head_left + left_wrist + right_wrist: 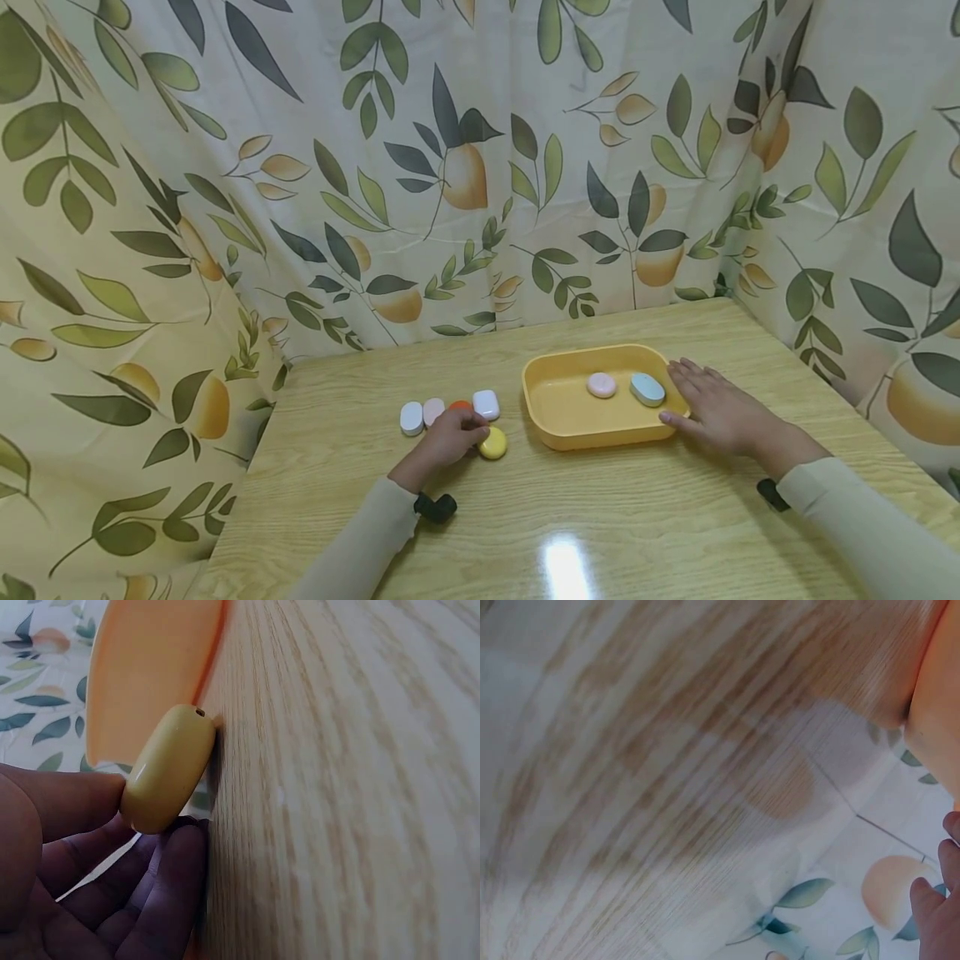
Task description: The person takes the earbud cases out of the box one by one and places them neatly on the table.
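Note:
My left hand (pixel 448 440) pinches a smooth yellow disc-shaped case (pixel 492 443) between thumb and fingers. In the left wrist view the yellow case is tilted, with a small dark notch on its edge, close over the wooden table. At the right end of a yellow-orange plastic tray (pixel 577 439), my right hand (pixel 720 412) rests against the rim with straight fingers. Inside the tray lie a pink round piece (pixel 602 385) and a light blue oval one (pixel 647 389). Only a few fingertips (pixel 928 900) of the right hand show in the right wrist view.
Behind the left hand a row of small pieces lies on the table (pixel 337 500): a white oval (pixel 412 418), a pale pink one (pixel 433 410), a partly hidden orange one (pixel 460 405) and a white squarish one (pixel 486 405). Leaf-patterned curtains (pixel 465 208) border the table.

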A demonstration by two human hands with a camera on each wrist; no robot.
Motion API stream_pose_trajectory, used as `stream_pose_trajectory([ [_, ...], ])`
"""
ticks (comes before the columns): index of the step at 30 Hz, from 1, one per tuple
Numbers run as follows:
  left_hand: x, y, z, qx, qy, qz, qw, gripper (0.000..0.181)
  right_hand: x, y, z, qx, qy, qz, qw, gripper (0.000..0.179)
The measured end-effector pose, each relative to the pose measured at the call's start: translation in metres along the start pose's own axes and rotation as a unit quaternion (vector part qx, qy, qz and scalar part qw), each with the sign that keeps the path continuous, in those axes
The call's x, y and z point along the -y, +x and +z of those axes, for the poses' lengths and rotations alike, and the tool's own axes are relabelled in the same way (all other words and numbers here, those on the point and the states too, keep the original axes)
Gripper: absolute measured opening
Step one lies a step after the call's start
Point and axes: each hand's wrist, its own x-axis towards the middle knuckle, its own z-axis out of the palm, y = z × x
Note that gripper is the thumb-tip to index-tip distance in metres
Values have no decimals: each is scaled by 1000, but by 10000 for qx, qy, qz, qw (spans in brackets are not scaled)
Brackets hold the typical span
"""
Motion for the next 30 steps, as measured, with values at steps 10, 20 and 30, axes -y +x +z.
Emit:
stream_pose_trajectory([
  [10, 0, 0, 1, 7, 232, 126, 9997, 14, 2, 0, -3, 32, 23, 34, 10000, 89],
  [20, 1, -1, 2, -228, 601, 300, 9975, 12, 4, -1, -5, 39, 31, 36, 10000, 89],
  [30, 2, -3, 3, -422, 810, 341, 9952, 7, 4, -1, -5, 29, 52, 26, 10000, 88],
])
